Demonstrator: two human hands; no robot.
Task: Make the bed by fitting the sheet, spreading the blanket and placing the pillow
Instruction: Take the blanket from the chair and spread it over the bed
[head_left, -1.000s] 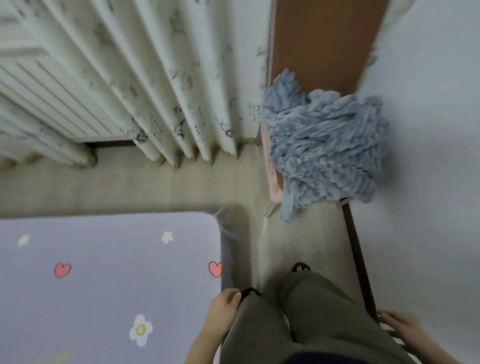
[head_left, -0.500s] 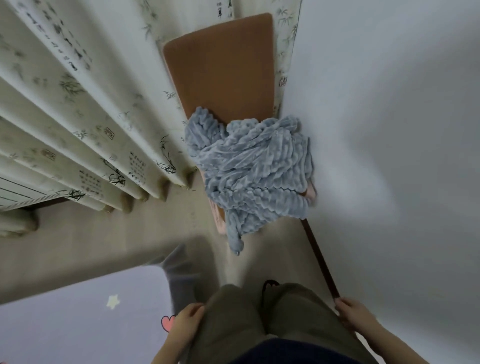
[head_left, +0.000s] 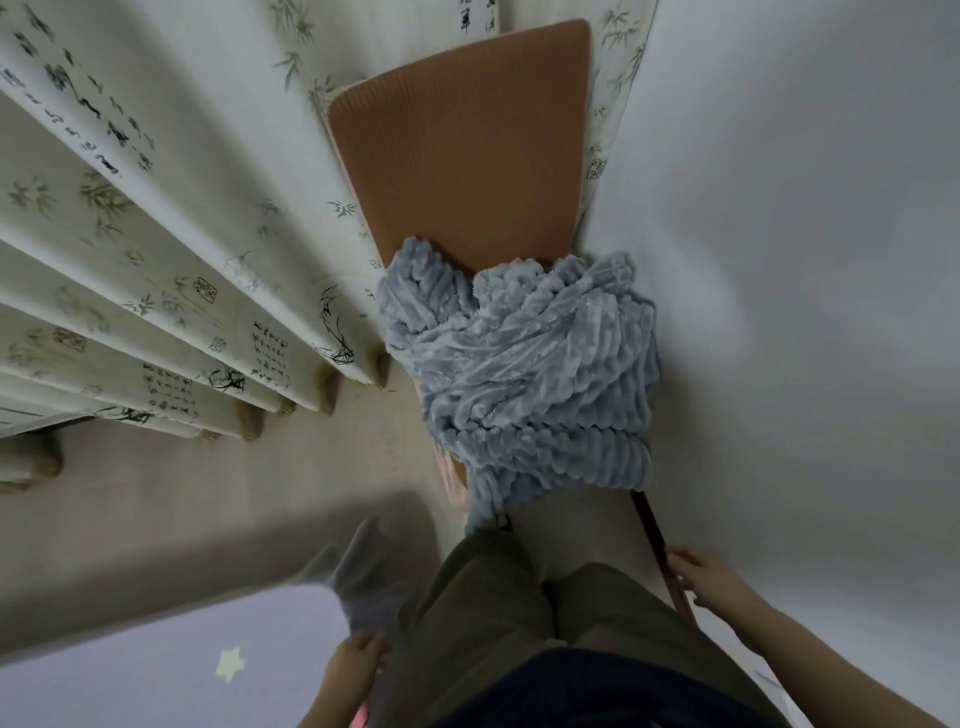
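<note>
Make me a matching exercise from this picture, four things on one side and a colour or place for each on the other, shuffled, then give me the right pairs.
Things:
1. blanket
2. sheet
3. curtain
4. right hand

Descriptions:
A. lilac, with a pale star on it
B. by the wall, low on the right
C. blue-grey and ribbed, piled on the brown chair
D. pale folds printed with bamboo and writing

Pairs: 1-C, 2-A, 3-D, 4-B

The sheet (head_left: 156, 665) runs off the bottom-left edge; the blanket (head_left: 524, 374) hides the chair's (head_left: 462, 145) seat.
</note>
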